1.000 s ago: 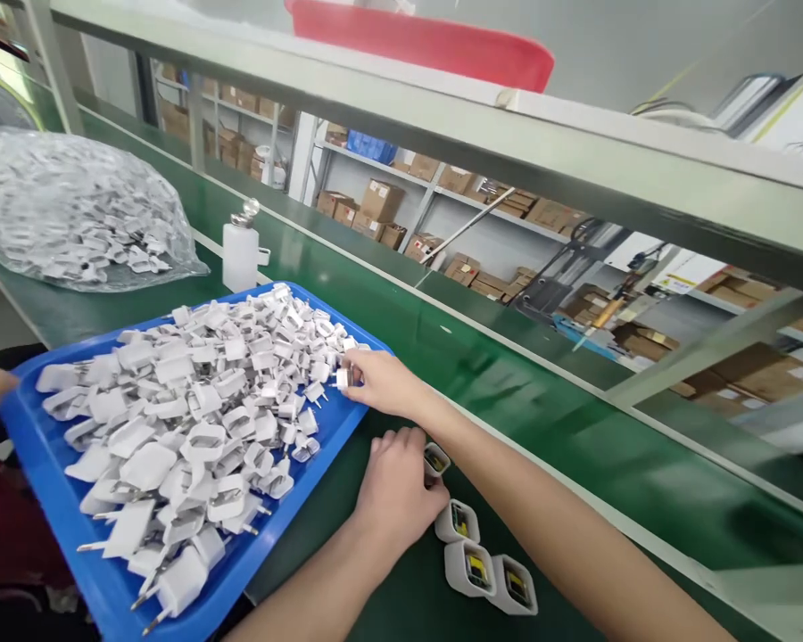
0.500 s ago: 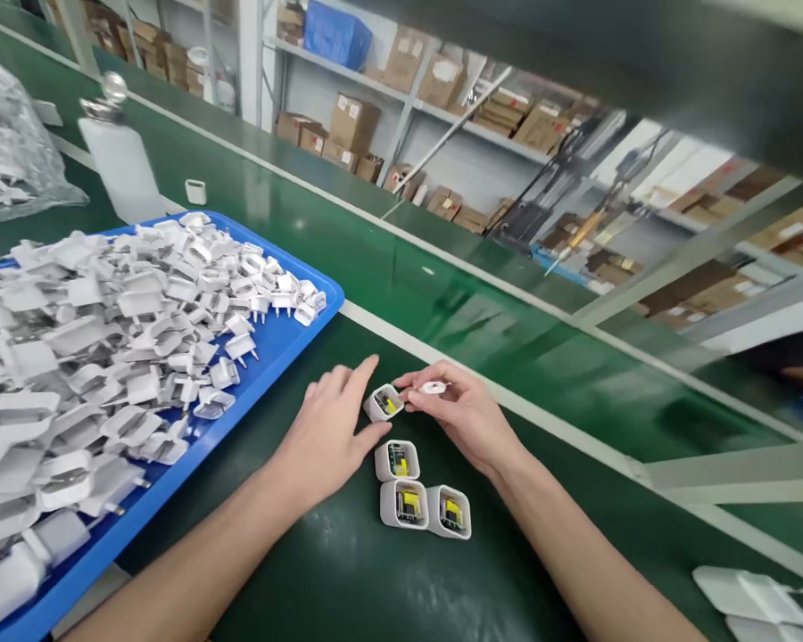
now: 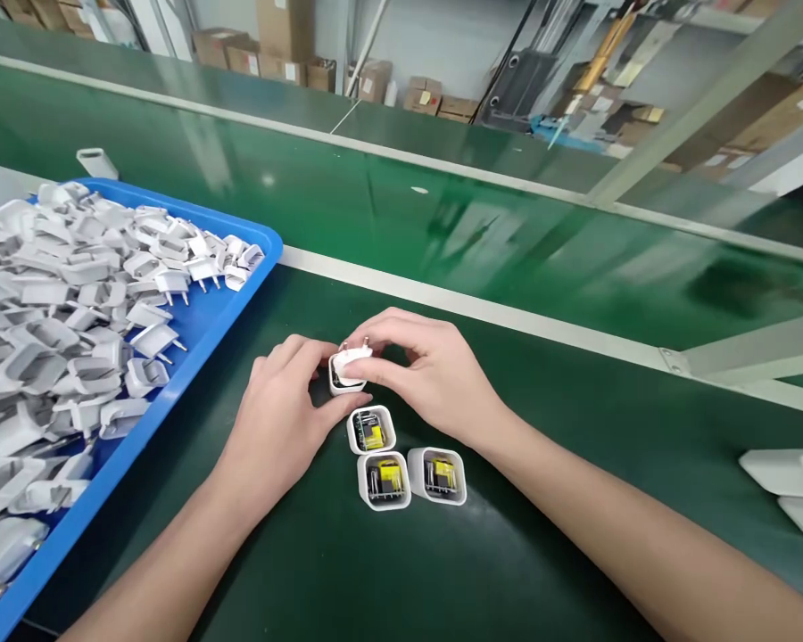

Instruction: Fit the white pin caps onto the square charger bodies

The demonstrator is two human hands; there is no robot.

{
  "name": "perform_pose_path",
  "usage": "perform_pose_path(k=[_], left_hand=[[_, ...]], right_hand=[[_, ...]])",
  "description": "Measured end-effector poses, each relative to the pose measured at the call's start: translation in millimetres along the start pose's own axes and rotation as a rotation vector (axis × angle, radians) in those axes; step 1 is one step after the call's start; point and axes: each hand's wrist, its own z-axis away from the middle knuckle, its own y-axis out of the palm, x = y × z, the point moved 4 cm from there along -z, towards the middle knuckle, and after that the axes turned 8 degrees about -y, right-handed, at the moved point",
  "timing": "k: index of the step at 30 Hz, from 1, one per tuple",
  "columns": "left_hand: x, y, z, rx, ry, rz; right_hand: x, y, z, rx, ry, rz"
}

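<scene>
My left hand has its thumb and fingers closed around a small white charger housing, open at the top. In my right hand, a white plug cap with two metal pins pointing up is pinched between thumb and fingers. The cap sits tilted over the housing's opening and covers much of it; whether it is seated cannot be seen. Just nearer to me stand three more open housings, with circuit boards and yellow parts showing inside.
To the left, a blue tray is heaped with white plug casings. One loose white casing lies beyond the tray. White pieces lie at the right edge of the green tabletop. Cardboard boxes stand behind.
My right hand has brought the plug cap left, onto the housing's opening, pins up. My left hand has closed in on the housing. The camera view has shifted, with the shelves higher up.
</scene>
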Motion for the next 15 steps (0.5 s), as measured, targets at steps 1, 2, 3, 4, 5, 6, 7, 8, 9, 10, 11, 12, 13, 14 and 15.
perform_pose_path(k=[1,2,3,4,5,6,7,8,9,10,11,12,13,14,15], left_hand=[[-0.1,-0.6,-0.4,-0.001,-0.005,0.009],[-0.2,-1.2,-0.7,-0.005,-0.012,0.017],[-0.2,-1.9,-1.0,-0.009,-0.018,0.023],[-0.1,-2.3,-1.1,-0.013,-0.019,0.027],[0.0,-2.6,-1.2,-0.019,-0.013,0.031],[0.2,-2.7,-1.2,-0.025,-0.001,0.033],[0.7,-2.3,-1.2,-0.028,0.016,0.032],[1.3,-1.7,-1.3,-0.029,0.034,0.028],[2.1,-0.8,-1.5,-0.03,0.05,0.021],[2.9,0.3,-1.8,-0.028,0.064,0.012],[3.7,1.4,-2.1,-0.023,0.073,0.004],[4.4,2.5,-2.5,-0.018,0.078,-0.001],[4.8,3.2,-2.7,-0.015,0.077,-0.001],[5.1,3.7,-2.8,-0.014,0.073,0.002],[5.1,4.0,-2.7,-0.012,0.068,0.005]], right_hand=[[1.7,2.1,0.0,0.015,-0.033,0.03],[3.0,3.5,0.0,0.028,-0.061,0.062],[4.1,4.4,0.0,0.035,-0.089,0.1],[5.1,4.9,0.0,0.041,-0.116,0.146],[6.1,5.2,0.1,0.044,-0.143,0.2],[6.9,5.5,0.1,0.045,-0.165,0.256],[7.7,5.8,0.2,0.044,-0.184,0.305],[8.1,6.2,0.1,0.042,-0.195,0.334],[8.1,6.6,-0.2,0.04,-0.195,0.343],[7.9,7.1,-0.6,0.039,-0.187,0.339],[7.5,7.4,-1.2,0.038,-0.176,0.33],[7.3,7.7,-1.8,0.042,-0.166,0.324],[7.3,8.1,-2.5,0.054,-0.159,0.327],[7.8,8.4,-3.1,0.068,-0.158,0.339],[8.6,8.6,-3.5,0.082,-0.162,0.356]])
